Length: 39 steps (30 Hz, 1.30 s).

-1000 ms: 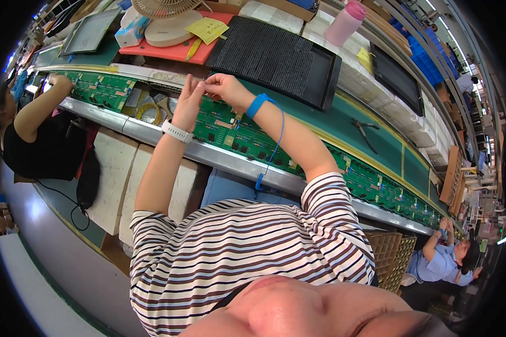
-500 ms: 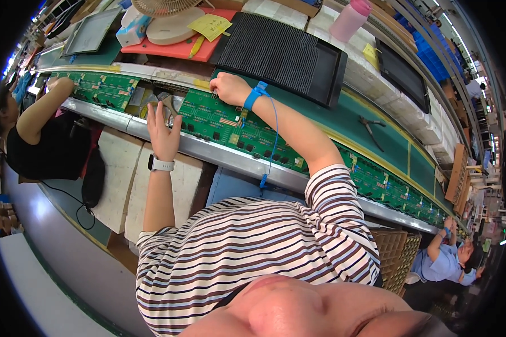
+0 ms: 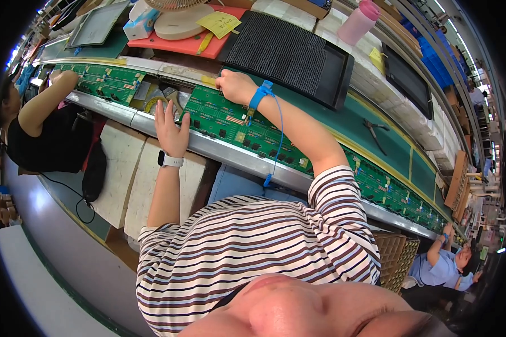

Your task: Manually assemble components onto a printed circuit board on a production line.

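Observation:
In front of me a green circuit board (image 3: 239, 121) with rows of small parts lies on the metal-edged rail. My right hand (image 3: 237, 87) is at the board's far left corner, its fingers curled together. Whatever they may pinch is hidden or too small to make out. A blue wrist strap with a coiled cord circles that wrist. My left hand (image 3: 172, 133) is open, fingers spread upward, beside the board's left end at the rail's near edge, holding nothing. A watch with a pale band is on the left wrist.
Beyond the rail stands a black tray (image 3: 287, 53) filled with dark strips. Pliers (image 3: 375, 135) lie on the green surface to the right. More boards (image 3: 396, 188) line the rail. Co-workers sit at both ends. A fan (image 3: 183, 19) and a pink bottle (image 3: 358, 22) stand at the back.
The whole view has shifted slightly, moving the scene a little to the right in the picture. My right fingertips sit slightly nearer the board's far edge; my left hand stays spread.

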Each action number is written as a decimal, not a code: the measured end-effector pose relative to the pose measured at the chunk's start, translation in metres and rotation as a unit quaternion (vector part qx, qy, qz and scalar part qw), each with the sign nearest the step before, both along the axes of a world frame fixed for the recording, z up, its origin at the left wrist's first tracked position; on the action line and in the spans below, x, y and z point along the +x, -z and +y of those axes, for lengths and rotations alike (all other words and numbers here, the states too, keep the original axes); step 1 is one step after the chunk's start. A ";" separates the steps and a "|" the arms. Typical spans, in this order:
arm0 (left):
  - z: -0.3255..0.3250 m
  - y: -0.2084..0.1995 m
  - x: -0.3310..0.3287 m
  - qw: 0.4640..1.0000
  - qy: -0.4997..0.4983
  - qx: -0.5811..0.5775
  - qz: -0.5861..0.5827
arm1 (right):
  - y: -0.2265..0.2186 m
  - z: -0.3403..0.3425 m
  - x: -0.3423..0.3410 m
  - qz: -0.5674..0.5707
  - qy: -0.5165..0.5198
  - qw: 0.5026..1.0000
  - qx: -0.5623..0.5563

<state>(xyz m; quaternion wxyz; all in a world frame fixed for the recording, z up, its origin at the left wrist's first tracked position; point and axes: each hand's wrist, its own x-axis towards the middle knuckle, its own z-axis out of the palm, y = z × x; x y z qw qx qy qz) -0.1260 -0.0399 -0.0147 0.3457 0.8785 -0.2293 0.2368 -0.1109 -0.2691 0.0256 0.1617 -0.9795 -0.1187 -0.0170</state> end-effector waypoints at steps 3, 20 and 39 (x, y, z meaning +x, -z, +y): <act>0.000 0.000 0.000 1.000 -0.007 0.002 -0.013 | 0.001 0.002 0.000 -0.019 -0.007 1.000 -0.007; 0.003 0.002 -0.001 1.000 0.017 0.019 -0.016 | -0.033 -0.011 -0.080 -0.098 0.035 0.979 0.177; -0.100 -0.031 -0.156 0.913 0.389 0.109 -0.064 | -0.028 -0.076 -0.409 -0.308 0.489 0.807 0.121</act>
